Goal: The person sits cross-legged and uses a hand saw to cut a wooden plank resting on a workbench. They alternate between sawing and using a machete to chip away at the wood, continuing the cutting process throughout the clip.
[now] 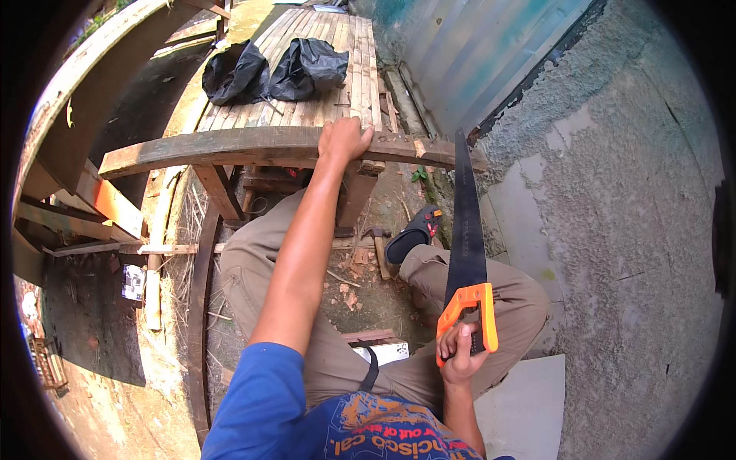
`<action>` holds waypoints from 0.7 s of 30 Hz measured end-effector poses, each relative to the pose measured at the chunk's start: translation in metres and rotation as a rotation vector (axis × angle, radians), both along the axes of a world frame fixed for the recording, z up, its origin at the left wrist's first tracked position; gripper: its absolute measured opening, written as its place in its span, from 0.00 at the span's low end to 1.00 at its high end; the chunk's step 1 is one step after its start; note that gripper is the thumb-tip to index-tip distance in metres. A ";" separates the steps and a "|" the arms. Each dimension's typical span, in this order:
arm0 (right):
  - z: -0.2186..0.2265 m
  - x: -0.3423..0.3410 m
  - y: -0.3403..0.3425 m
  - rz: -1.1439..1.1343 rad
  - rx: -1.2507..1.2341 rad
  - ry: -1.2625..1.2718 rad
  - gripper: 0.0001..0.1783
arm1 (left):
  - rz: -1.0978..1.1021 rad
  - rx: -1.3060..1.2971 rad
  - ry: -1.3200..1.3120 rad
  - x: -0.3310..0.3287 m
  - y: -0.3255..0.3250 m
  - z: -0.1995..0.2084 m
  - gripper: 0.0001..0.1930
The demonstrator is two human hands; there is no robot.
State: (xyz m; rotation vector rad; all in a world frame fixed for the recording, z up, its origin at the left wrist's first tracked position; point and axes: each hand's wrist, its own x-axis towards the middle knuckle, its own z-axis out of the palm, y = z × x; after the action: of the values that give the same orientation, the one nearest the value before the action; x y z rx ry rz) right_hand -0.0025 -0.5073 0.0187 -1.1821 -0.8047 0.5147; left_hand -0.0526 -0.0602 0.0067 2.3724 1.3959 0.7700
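A long wooden beam (253,146) lies crosswise ahead of me over a wooden frame (218,192). My left hand (345,139) is closed over the beam, right of its middle. In my right hand (460,354) is the orange and black handle of a handsaw (466,222), held near my right knee. The dark blade points away from me, and its far part crosses the beam close to the right end. Whether the teeth have cut into the wood, I cannot tell.
Two black plastic bags (307,70) sit on a bamboo-slat platform (356,46) beyond the beam. A rough grey wall (652,230) stands close on the right. A hammer (380,251) is on the ground by my shoe (414,234). Wooden boards (69,218) are at left.
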 end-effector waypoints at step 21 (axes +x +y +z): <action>-0.043 0.063 0.085 0.090 -0.188 0.173 0.10 | 0.046 0.104 0.184 0.011 0.001 0.000 0.30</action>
State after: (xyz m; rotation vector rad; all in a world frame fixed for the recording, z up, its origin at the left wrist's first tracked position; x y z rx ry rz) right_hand 0.0603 -0.4220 -0.0246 -1.2581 -0.6735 0.7694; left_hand -0.0415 -0.0590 0.0066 2.5552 1.5207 0.6658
